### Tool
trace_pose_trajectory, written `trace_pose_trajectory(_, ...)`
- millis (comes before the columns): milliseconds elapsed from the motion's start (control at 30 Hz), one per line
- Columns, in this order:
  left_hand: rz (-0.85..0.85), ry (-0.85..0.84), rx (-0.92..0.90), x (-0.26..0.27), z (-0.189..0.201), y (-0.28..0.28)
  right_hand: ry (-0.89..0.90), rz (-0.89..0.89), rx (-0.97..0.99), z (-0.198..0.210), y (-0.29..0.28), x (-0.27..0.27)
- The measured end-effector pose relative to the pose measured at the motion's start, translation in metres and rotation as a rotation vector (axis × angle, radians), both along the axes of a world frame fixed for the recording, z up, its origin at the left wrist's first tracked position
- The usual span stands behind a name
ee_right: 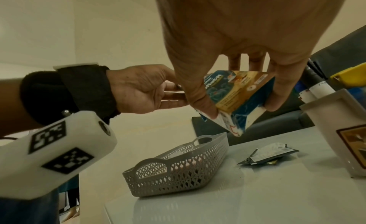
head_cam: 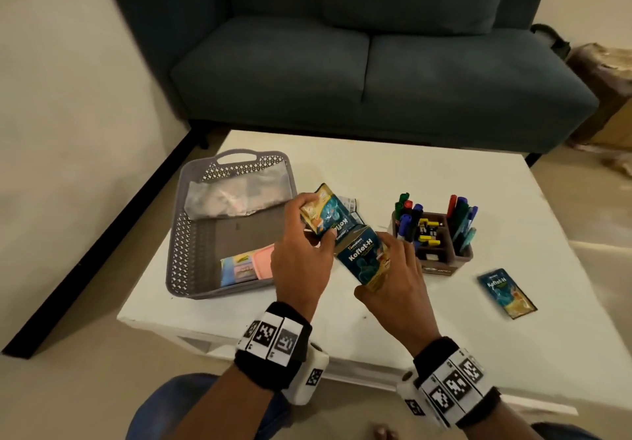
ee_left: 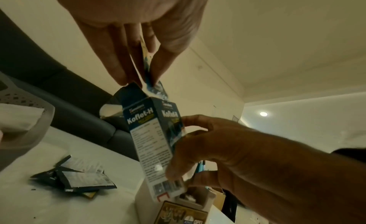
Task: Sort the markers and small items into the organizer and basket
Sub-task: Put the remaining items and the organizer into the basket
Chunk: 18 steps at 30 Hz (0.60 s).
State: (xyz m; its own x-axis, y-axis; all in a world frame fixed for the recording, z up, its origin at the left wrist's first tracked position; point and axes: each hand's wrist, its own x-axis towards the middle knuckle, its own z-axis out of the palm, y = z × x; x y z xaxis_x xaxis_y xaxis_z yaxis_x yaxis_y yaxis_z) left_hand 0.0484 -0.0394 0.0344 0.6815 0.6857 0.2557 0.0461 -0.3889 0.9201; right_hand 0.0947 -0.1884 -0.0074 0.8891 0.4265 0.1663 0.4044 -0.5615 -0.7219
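Note:
My right hand (head_cam: pixel 390 278) grips a blue and yellow Koflet-H carton (head_cam: pixel 364 256) above the table, its top flap open; the same carton (ee_right: pixel 239 99) shows between thumb and fingers in the right wrist view. My left hand (head_cam: pixel 302 255) pinches several Koflet-H sachets (head_cam: pixel 330 213) at the carton's mouth, and those sachets (ee_left: pixel 147 67) sit edge-on between the fingers (ee_left: pixel 117 59) right above the carton (ee_left: pixel 154 133). A grey perforated basket (head_cam: pixel 181 227) stands to the left. The brown organizer (head_cam: pixel 461 256) holds markers (head_cam: pixel 460 220) to the right.
One more sachet (head_cam: pixel 506 292) lies alone on the white table (head_cam: pixel 444 172), right of the organizer. Other sachets (ee_right: pixel 267 153) lie on the table behind my hands. The basket holds a foil pouch (head_cam: pixel 236 196) and a pink-lidded item (head_cam: pixel 261 261). A dark sofa (head_cam: pixel 342 63) stands beyond.

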Motion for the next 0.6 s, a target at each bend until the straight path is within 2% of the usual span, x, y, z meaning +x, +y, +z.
trace_pose_trajectory(100, -0.015, 0.024, -0.122, -0.003, 0.001, 0.001, 0.018, -0.019, 0.020, 0.000, -0.001, 0.001)
trace_pose_trajectory(233, -0.058, 0.223, -0.017, 0.000, -0.001, 0.008, 0.022, -0.033, 0.024, 0.002, -0.005, 0.003)
trace_pose_trajectory(333, -0.121, 0.301, -0.051, 0.002, 0.000, 0.018, 0.018, -0.007, 0.011, 0.001, -0.007, 0.004)
trace_pose_trajectory(467, -0.258, 0.324, -0.092, 0.005, 0.003, 0.027, 0.036, 0.045, -0.008, 0.002, -0.009, 0.005)
trace_pose_trajectory(600, -0.260, 0.307, -0.076, 0.011, -0.003, 0.021, 0.057, 0.130, -0.050, 0.003, -0.005, 0.002)
